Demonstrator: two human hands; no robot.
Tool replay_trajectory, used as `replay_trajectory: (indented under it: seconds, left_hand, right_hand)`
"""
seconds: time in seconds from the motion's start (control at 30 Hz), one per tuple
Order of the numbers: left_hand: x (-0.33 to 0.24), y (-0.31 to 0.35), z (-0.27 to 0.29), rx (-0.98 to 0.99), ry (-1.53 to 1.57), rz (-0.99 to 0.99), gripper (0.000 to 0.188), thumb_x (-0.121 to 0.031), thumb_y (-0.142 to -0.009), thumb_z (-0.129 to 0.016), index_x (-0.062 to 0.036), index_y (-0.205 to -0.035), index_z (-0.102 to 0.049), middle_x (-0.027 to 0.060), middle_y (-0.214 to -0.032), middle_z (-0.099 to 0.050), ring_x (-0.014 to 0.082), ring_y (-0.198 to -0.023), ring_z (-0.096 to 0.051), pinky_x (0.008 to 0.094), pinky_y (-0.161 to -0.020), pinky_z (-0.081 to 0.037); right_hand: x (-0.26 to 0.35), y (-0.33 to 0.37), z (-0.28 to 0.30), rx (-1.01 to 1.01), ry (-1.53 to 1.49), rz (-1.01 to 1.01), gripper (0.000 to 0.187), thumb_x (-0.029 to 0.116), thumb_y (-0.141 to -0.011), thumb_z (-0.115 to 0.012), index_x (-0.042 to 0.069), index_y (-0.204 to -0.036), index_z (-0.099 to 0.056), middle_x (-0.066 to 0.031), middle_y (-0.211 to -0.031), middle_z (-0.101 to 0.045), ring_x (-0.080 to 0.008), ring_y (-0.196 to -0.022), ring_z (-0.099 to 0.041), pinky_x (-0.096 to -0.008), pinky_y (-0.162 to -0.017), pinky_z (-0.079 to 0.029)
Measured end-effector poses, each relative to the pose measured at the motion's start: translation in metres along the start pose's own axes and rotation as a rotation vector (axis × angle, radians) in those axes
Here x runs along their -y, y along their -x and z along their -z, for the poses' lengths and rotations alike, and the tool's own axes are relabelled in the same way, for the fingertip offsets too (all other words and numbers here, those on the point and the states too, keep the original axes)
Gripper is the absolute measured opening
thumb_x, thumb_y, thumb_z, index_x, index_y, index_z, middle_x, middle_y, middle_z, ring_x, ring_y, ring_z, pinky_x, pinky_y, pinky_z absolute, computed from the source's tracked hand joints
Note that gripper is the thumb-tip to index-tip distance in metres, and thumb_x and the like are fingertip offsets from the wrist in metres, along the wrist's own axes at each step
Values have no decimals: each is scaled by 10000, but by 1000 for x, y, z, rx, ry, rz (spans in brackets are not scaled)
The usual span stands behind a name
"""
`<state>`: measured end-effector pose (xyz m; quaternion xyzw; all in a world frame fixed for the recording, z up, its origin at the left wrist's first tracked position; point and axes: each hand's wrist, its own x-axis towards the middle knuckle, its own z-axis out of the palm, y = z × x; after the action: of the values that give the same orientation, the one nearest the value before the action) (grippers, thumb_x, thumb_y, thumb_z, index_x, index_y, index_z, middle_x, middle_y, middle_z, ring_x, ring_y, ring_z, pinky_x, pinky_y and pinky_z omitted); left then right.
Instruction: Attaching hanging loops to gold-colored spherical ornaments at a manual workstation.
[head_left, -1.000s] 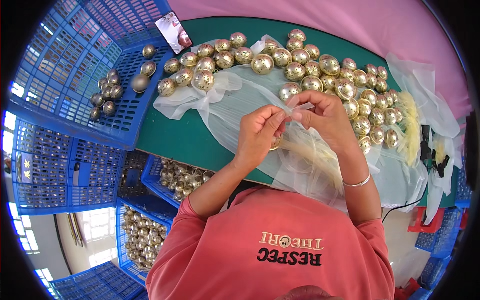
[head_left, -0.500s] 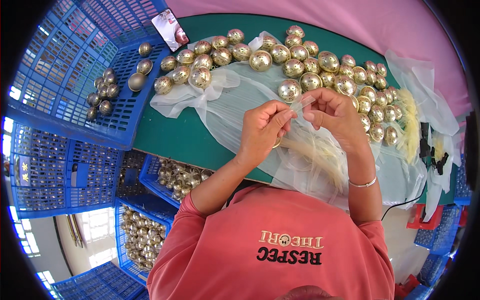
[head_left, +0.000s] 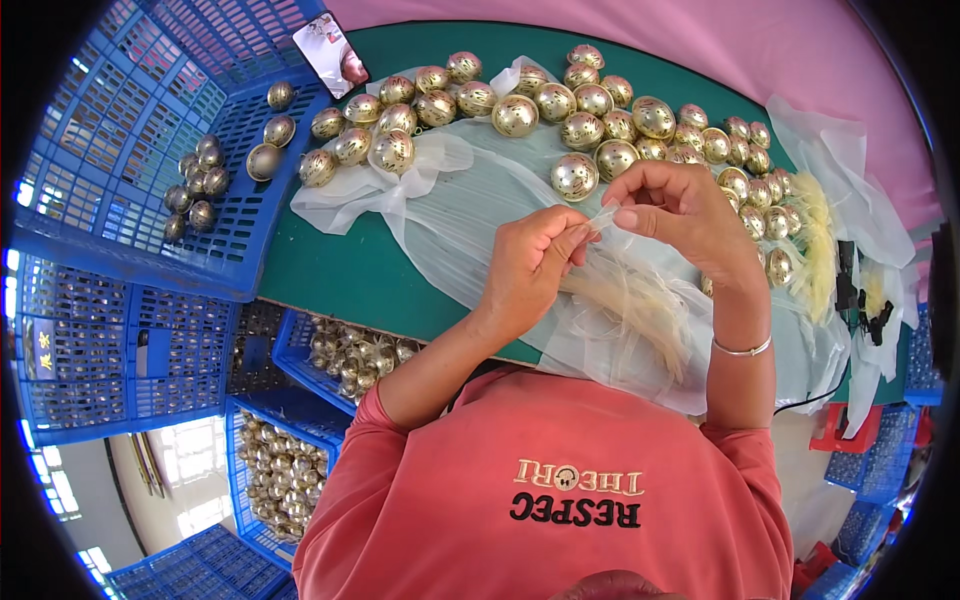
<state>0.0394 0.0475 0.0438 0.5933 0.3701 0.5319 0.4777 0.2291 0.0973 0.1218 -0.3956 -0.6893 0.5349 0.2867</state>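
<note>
Green table [head_left: 325,245]: work surface, showing bare to the left of the clear sheet and past its far edge; pink cloth [head_left: 700,50] beyond.
Blue crate [head_left: 130,262]: slatted, left of the clear sheet; several metallic balls [head_left: 263,162] inside.
Clear sheet [head_left: 450,230]: thin film, rumpled, spread over the table; landmark for these entries.
Gold balls [head_left: 575,177]: many, dark-patterned, crowded along the sheet's far side; my right hand hides some.
Fibre bundle [head_left: 645,325]: one, pale yellow, on the sheet's near right part, among loose folds.
Left hand [head_left: 525,265]: mine, above the sheet's middle; thumb and forefinger pinched together on a clear strip [head_left: 603,219].
Right hand [head_left: 685,215]: mine, above the sheet's right half; thumb and forefinger at the strip's upper end, whether closed on it I cannot tell.
Phone [head_left: 330,57]: one, screen lit, past the sheet's far left, near the crate.
Clear strip, risks: I judge it could slide from my left pinch if the fingertips slacken, or tear under too sharp a tug.
Clear strip, place: above the sheet, between my two sets of fingertips; lower end inside the left pinch, the rest slanting up toward my right thumb.
</note>
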Motion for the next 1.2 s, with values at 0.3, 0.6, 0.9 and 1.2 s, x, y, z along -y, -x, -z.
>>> replay_trajectory:
  seconds: [0.3,0.6,0.9,1.2]
  left_hand:
    - [-10,5,7,46,236,57,192,-147,-978,-539,2,-938,-653,-19,-689,-559,32,-600,-460,188,-538,-373]
    - [-7,8,16,15,264,68,183,-136,-982,-530,-7,-913,-640,-32,-662,-530,30,-598,-434,189,-527,-355]
    - [-16,9,6,44,219,54,192,-130,-994,-503,-9,-924,-635,-25,-669,-539,26,-599,-430,187,-533,-356]
    - [-42,0,13,-265,-190,-378,219,-45,-918,-566,-16,-1122,-637,80,-890,-630,129,-653,-557,233,-573,-461]
  right_hand:
    - [15,-7,-15,33,131,83,198,153,-847,-730,16,-769,-610,58,-720,-530,-22,-647,-419,-194,-571,-355]
    - [17,-5,-19,6,62,56,159,149,-881,-687,6,-912,-624,45,-755,-547,-26,-700,-464,-178,-614,-386]
    - [26,0,-15,36,240,147,117,74,-826,-693,8,-812,-597,20,-767,-558,-51,-700,-491,-209,-608,-399]
    - [57,8,-22,-3,479,580,102,-31,-775,-639,-6,-783,-541,-67,-740,-521,-182,-649,-503,-300,-587,-395]
